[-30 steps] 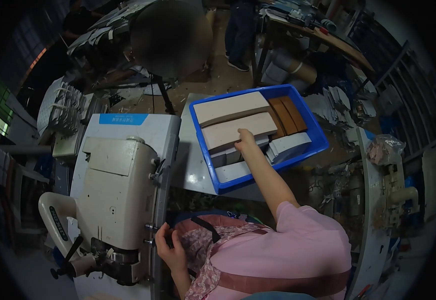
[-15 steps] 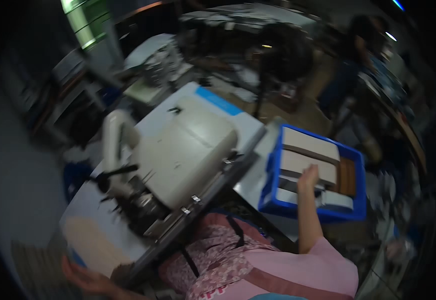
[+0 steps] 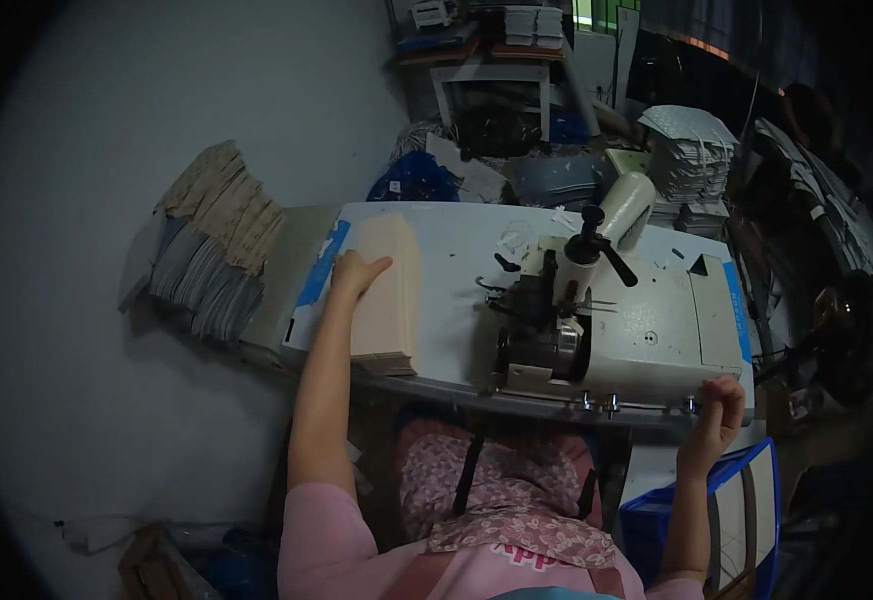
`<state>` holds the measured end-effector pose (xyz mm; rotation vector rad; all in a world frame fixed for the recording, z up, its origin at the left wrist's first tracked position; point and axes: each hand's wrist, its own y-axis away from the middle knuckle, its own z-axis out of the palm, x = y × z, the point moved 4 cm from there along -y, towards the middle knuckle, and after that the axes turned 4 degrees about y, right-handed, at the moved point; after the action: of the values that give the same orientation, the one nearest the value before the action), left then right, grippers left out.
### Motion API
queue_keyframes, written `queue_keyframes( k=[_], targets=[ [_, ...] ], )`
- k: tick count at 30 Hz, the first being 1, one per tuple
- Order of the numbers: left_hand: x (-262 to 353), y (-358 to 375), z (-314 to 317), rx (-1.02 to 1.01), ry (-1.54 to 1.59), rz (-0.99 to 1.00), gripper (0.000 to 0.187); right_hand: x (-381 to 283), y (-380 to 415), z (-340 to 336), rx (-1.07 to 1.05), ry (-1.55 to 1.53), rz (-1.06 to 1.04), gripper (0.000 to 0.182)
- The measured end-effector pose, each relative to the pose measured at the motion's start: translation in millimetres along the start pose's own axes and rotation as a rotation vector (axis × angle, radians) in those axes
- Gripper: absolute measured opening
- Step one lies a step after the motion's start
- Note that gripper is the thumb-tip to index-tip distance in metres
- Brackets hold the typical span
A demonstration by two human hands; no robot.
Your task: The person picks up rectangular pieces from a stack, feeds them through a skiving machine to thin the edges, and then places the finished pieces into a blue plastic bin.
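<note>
On the left part of the white machine table (image 3: 447,240) lies a stack of pale beige sheets (image 3: 387,310). My left hand (image 3: 359,272) rests on the upper left of this stack, thumb spread away from the fingers. A cream sewing machine (image 3: 647,320) with a black-handled part occupies the right half of the table. Near the machine's front right corner, my right hand (image 3: 722,405) is raised with curled fingers; whether it holds anything is too small to tell. Below it stands a blue crate (image 3: 647,515) with pale stacks inside.
Bundles of grey and beige pieces (image 3: 207,250) lean beside the table's left end. Behind the table are a blue bag (image 3: 415,180), a white stand (image 3: 492,75) and piled white sheets (image 3: 692,150). A dark fan (image 3: 842,320) is at the right.
The view has swung left toward the table. My right hand has left the crate's contents and is now by the machine's corner. My left hand has come onto the beige stack.
</note>
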<state>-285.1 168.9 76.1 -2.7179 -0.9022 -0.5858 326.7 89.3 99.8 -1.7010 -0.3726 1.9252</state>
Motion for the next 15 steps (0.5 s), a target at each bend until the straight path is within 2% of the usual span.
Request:
queue_keyframes(
  k=[1, 2, 4, 5, 8, 10, 12, 14, 15],
  targets=[
    [-4.2, -0.2, -2.0, -0.058, 0.083, -0.029, 0.069, -4.5, 3.9, 14.2, -0.149, 0.034, -0.037, 0.013],
    [-9.0, 0.1, -1.3, -0.118, 0.165, -0.059, 0.068, -17.1, 8.0, 34.5, -0.210, 0.057, -0.032, 0.012],
    [-17.5, -8.0, -1.6, 0.103, 0.025, 0.049, 0.059, -19.1, 17.0, 56.3, -0.353, 0.128, -0.055, 0.014],
    [-21.7, -7.0, -0.6, 0.211, -0.049, 0.104, 0.054, -17.8, 20.4, 66.8, -0.370, 0.115, -0.064, 0.022],
    [13.9, 33.0, -32.5, 0.353, 0.479, 0.208, 0.039, -7.7, 24.9, 105.0, -0.441, 0.063, -0.039, 0.026],
    [51.4, 77.1, -39.6, 0.111, 0.949, 0.173, 0.034, -4.2, 23.0, 139.4, -0.465, 0.023, -0.047, 0.024],
    [99.5, 150.3, -41.7, 0.008, 1.269, 0.391, 0.047, 10.1, 30.1, 170.3, -0.445, -0.058, 0.066, 0.027],
    [120.3, 212.8, -19.0, -0.069, 1.333, 0.500, 0.066, 23.4, 44.1, 192.0, -0.489, -0.084, 0.083, 0.038],
    [116.0, 235.1, 3.0, -0.108, 1.231, 0.529, 0.065, 34.2, 58.1, 198.0, -0.520, -0.245, 0.243, 0.047]
  ],
)
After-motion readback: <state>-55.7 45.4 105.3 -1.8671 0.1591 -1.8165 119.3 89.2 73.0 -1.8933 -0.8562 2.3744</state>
